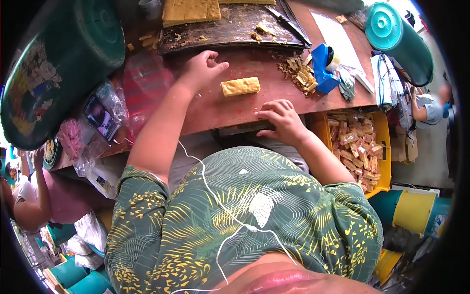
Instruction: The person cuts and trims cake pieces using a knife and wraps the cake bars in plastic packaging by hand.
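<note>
A rectangular bar of yellow cake (240, 86) lies on the reddish-brown table between my two hands, touched by neither. My left hand (203, 69) is over the table, up and left of the bar, near the front edge of a dark baking tray (215, 40). Its fingers are partly curled and the thumb stands apart; nothing shows in it. Below and right of the bar, my right hand (281, 120) is at the table's front edge with fingers spread, holding nothing. On the tray sit a large cake slab (192, 12) and a long knife (285, 22).
A blue tape dispenser (323, 68) stands beside a heap of cake crumbs and scraps (301, 73). Right of me, a yellow crate (386, 161) holds many wrapped bars (360, 147). Large green drums (105, 39) flank the table. Plastic bags and a phone (100, 116) lie left. Other people are at both sides.
</note>
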`<action>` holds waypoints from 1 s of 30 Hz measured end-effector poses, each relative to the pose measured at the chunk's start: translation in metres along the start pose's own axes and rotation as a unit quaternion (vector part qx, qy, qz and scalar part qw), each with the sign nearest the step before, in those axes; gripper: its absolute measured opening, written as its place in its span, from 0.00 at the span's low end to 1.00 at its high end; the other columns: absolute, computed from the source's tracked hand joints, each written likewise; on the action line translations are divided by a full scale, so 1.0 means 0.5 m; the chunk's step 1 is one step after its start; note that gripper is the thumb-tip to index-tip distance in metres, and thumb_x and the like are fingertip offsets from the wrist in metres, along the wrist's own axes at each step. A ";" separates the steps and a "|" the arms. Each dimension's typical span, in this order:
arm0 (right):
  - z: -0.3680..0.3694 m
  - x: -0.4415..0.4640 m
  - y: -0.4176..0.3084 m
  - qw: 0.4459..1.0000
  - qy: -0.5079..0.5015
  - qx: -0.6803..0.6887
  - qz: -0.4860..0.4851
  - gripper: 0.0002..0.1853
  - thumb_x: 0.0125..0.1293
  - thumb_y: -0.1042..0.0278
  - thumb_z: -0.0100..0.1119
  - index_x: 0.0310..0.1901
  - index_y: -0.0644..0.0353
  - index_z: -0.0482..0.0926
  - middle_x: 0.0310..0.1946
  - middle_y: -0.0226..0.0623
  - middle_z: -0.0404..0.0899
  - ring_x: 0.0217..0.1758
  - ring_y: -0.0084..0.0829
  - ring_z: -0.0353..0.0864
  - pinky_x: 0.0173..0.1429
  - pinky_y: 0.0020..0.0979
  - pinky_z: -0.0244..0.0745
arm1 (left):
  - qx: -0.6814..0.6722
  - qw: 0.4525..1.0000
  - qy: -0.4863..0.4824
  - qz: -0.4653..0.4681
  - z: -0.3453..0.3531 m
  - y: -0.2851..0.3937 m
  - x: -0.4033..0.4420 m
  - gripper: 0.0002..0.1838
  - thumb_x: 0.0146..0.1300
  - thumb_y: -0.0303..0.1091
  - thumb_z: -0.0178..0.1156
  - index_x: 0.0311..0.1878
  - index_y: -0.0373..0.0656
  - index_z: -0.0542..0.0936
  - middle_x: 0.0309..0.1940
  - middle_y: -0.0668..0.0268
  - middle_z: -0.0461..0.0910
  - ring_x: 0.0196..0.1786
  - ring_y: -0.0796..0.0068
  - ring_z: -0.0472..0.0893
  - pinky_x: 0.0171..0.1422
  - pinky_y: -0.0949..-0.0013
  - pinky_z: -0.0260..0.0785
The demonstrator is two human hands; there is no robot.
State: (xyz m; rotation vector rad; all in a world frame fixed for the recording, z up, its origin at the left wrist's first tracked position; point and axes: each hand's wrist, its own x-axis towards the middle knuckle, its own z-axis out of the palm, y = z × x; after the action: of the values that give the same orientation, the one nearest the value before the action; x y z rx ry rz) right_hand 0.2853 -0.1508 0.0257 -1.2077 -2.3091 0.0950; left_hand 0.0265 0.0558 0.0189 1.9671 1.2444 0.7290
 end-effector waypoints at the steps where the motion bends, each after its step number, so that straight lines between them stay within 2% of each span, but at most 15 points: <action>1: 0.004 -0.007 -0.006 0.998 0.015 -0.060 -0.030 0.19 0.57 0.56 0.76 0.49 0.48 0.87 0.45 0.32 0.83 0.54 0.40 0.80 0.62 0.44 0.72 | 0.021 1.000 -0.016 -0.005 -0.010 0.028 0.003 0.29 0.65 0.47 0.73 0.62 0.38 0.80 0.40 0.64 0.88 0.41 0.74 0.86 0.47 0.68 0.78; 4: 0.002 0.013 0.006 0.999 0.006 0.032 0.016 0.13 0.59 0.59 0.74 0.45 0.48 0.88 0.42 0.30 0.83 0.51 0.39 0.81 0.60 0.42 0.73 | 0.077 0.992 -0.097 -0.034 -0.042 0.099 0.017 0.28 0.65 0.48 0.71 0.60 0.37 0.80 0.40 0.62 0.88 0.42 0.74 0.86 0.48 0.67 0.78; 5: -0.007 0.025 0.012 0.999 -0.017 0.039 0.006 0.09 0.60 0.61 0.73 0.42 0.49 0.88 0.41 0.30 0.84 0.49 0.38 0.82 0.58 0.41 0.74 | 0.122 0.987 -0.105 0.002 -0.053 0.117 0.019 0.19 0.67 0.39 0.69 0.53 0.35 0.79 0.44 0.60 0.88 0.47 0.74 0.85 0.53 0.68 0.78; 8: -0.045 0.090 0.012 0.999 0.031 0.009 0.009 0.08 0.59 0.63 0.74 0.40 0.51 0.87 0.42 0.31 0.84 0.48 0.39 0.82 0.57 0.41 0.75 | -0.090 0.984 -0.133 0.071 -0.051 0.097 0.004 0.10 0.69 0.27 0.63 0.50 0.35 0.76 0.49 0.57 0.87 0.53 0.75 0.84 0.59 0.70 0.76; 9: -0.052 0.115 0.014 0.994 0.103 -0.014 -0.017 0.08 0.59 0.64 0.74 0.39 0.52 0.87 0.42 0.31 0.84 0.50 0.39 0.82 0.59 0.41 0.74 | -0.173 0.968 -0.160 0.083 -0.061 0.121 -0.019 0.07 0.70 0.20 0.58 0.49 0.36 0.74 0.52 0.55 0.86 0.57 0.74 0.83 0.62 0.70 0.76; 10: -0.067 0.141 -0.002 0.985 0.145 -0.091 -0.001 0.07 0.59 0.65 0.73 0.39 0.51 0.87 0.42 0.31 0.84 0.53 0.40 0.82 0.62 0.42 0.72 | -0.170 0.968 -0.162 0.085 -0.060 0.131 -0.040 0.07 0.70 0.21 0.58 0.49 0.36 0.73 0.52 0.55 0.86 0.57 0.74 0.83 0.62 0.70 0.76; 12: -0.073 0.175 0.012 0.987 0.131 -0.095 -0.010 0.07 0.59 0.64 0.73 0.37 0.52 0.86 0.42 0.31 0.85 0.54 0.40 0.82 0.63 0.43 0.71 | -0.166 0.968 -0.163 0.091 -0.059 0.145 -0.073 0.09 0.71 0.22 0.58 0.51 0.36 0.73 0.51 0.54 0.86 0.57 0.75 0.83 0.62 0.70 0.76; 13: -0.071 0.188 0.027 0.990 0.115 -0.085 -0.014 0.07 0.59 0.64 0.72 0.36 0.52 0.85 0.42 0.31 0.85 0.54 0.40 0.82 0.64 0.43 0.71 | -0.150 0.970 -0.153 0.114 -0.052 0.143 -0.086 0.15 0.70 0.24 0.62 0.58 0.38 0.74 0.51 0.56 0.87 0.55 0.73 0.85 0.60 0.70 0.77; 15: -0.065 0.192 0.051 0.999 0.033 -0.026 0.013 0.09 0.59 0.65 0.73 0.38 0.53 0.82 0.43 0.32 0.86 0.52 0.41 0.83 0.62 0.43 0.73 | -0.013 0.976 -0.109 0.186 -0.052 0.162 -0.118 0.20 0.70 0.28 0.64 0.63 0.43 0.73 0.48 0.60 0.88 0.51 0.71 0.86 0.59 0.67 0.76; 16: -0.064 0.195 0.047 0.998 0.048 0.013 0.036 0.10 0.59 0.65 0.73 0.40 0.54 0.82 0.43 0.33 0.86 0.52 0.42 0.83 0.61 0.43 0.73 | 0.055 0.970 -0.086 0.219 -0.051 0.171 -0.126 0.23 0.70 0.31 0.65 0.66 0.45 0.73 0.46 0.62 0.89 0.48 0.69 0.87 0.59 0.66 0.76; 17: -0.063 0.195 0.036 0.995 0.061 0.053 0.061 0.11 0.59 0.65 0.73 0.41 0.54 0.82 0.43 0.33 0.86 0.51 0.43 0.83 0.60 0.43 0.74 | 0.151 0.943 0.014 0.296 -0.028 0.147 -0.127 0.29 0.67 0.37 0.69 0.70 0.52 0.73 0.41 0.67 0.90 0.43 0.64 0.87 0.58 0.59 0.72; 19: -0.055 0.191 0.021 0.989 0.080 0.089 0.091 0.15 0.60 0.65 0.73 0.47 0.55 0.82 0.43 0.35 0.86 0.50 0.45 0.84 0.56 0.43 0.77 | 0.165 0.949 0.019 0.268 -0.015 0.137 -0.130 0.30 0.66 0.39 0.70 0.70 0.55 0.73 0.39 0.69 0.89 0.42 0.63 0.87 0.57 0.56 0.70; 22: -0.015 0.167 0.070 0.999 0.027 -0.001 0.039 0.13 0.60 0.65 0.72 0.46 0.55 0.83 0.43 0.37 0.86 0.48 0.45 0.84 0.55 0.44 0.77 | 0.155 0.955 0.022 0.253 -0.009 0.140 -0.134 0.31 0.64 0.39 0.70 0.71 0.57 0.73 0.38 0.72 0.89 0.43 0.63 0.87 0.56 0.55 0.69; 27: 0.011 0.160 0.082 0.997 0.043 0.025 0.055 0.08 0.58 0.68 0.72 0.38 0.56 0.85 0.33 0.39 0.86 0.41 0.45 0.84 0.49 0.45 0.79 | 0.172 0.951 0.034 0.254 0.020 0.106 -0.117 0.30 0.64 0.38 0.70 0.70 0.57 0.75 0.38 0.72 0.89 0.40 0.64 0.87 0.52 0.57 0.70; 30: -0.005 0.157 0.057 0.990 0.051 0.066 0.111 0.07 0.62 0.71 0.71 0.40 0.57 0.83 0.34 0.38 0.87 0.40 0.40 0.86 0.47 0.41 0.81 | 0.171 0.963 -0.003 0.208 0.016 0.100 -0.113 0.29 0.64 0.38 0.71 0.68 0.56 0.76 0.37 0.68 0.89 0.38 0.65 0.87 0.50 0.58 0.72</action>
State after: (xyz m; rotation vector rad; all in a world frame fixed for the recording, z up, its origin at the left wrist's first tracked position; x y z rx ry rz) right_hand 0.2713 -0.0726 0.0524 -1.3645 -2.0401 0.2565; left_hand 0.0375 -0.0131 0.0484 2.5612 1.0108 0.7429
